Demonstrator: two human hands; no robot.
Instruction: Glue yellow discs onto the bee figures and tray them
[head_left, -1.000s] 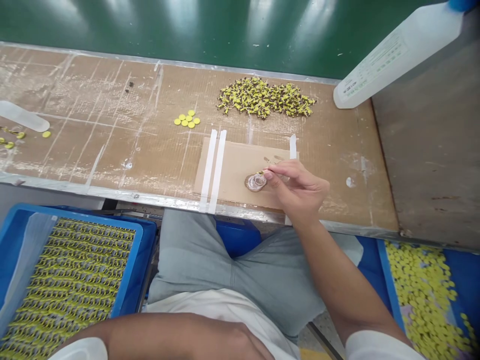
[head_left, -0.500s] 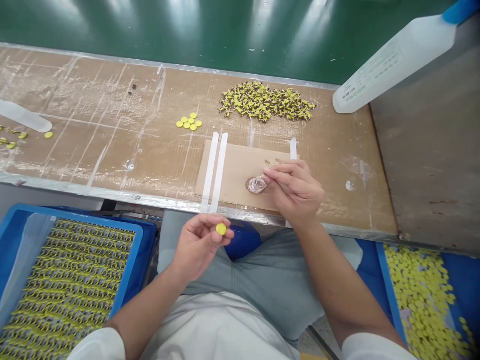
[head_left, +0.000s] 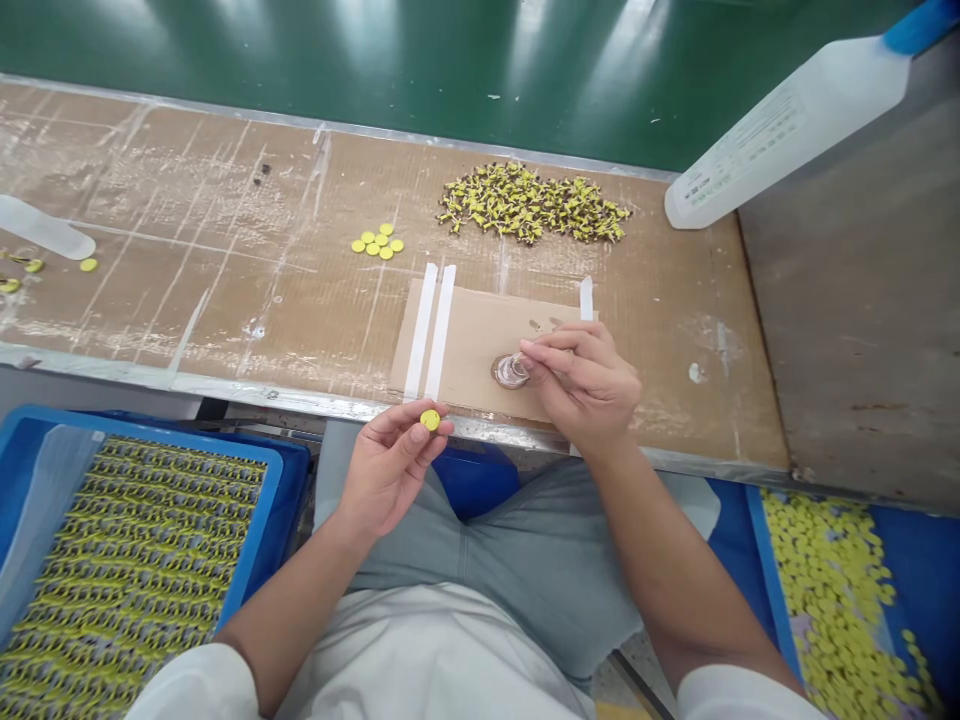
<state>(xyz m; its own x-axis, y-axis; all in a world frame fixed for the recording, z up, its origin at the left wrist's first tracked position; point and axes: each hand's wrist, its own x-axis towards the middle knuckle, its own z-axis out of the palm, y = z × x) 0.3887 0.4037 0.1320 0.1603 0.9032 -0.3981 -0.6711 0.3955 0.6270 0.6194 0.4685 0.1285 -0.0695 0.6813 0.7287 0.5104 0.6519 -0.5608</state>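
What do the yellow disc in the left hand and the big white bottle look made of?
The yellow disc in the left hand looks like smooth, evenly coloured plastic, though painted metal can't be ruled out. The white bottle looks like translucent plastic: milky, satin walls letting light through.

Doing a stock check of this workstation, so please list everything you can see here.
bench: one, brown cardboard top, across the view
heap of small parts: one, yellow and dark, back of bench
loose discs: about ten, yellow, left of heap
cardboard sheet: one, tan, front of bench
tape strips: three, white, on the cardboard sheet
clear dish: one, clear, on the cardboard sheet
bottle: one, white with blue cap, back right
left tray: one, blue, rows of yellow parts, lower left
right tray: one, blue, yellow discs, lower right
left hand: holding a yellow disc
right hand: at the clear dish
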